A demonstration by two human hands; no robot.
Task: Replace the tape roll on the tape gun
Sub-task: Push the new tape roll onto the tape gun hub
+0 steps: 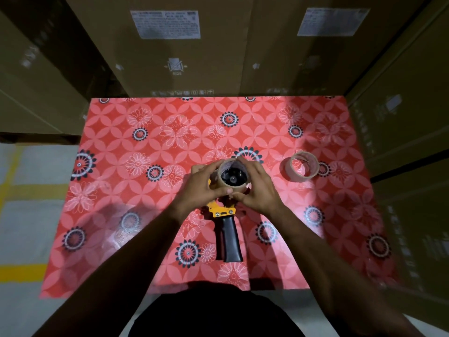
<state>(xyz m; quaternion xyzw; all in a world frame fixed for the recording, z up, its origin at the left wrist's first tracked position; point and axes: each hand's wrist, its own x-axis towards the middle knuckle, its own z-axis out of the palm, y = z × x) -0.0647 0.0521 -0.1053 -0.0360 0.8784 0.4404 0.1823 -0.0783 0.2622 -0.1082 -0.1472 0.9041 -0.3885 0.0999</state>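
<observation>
The tape gun lies flat on the red flowered table, yellow frame above a black handle that points toward me. A tape roll sits over the gun's black hub, its cardboard core facing up. My left hand grips the roll's left side and my right hand its right side, thumbs meeting at the near edge. A second tape roll, thin with a wide open core, lies flat on the table to the right, apart from both hands.
Tall cardboard boxes stand against the table's far edge, and more boxes line the right side. Grey floor with yellow lines shows to the left.
</observation>
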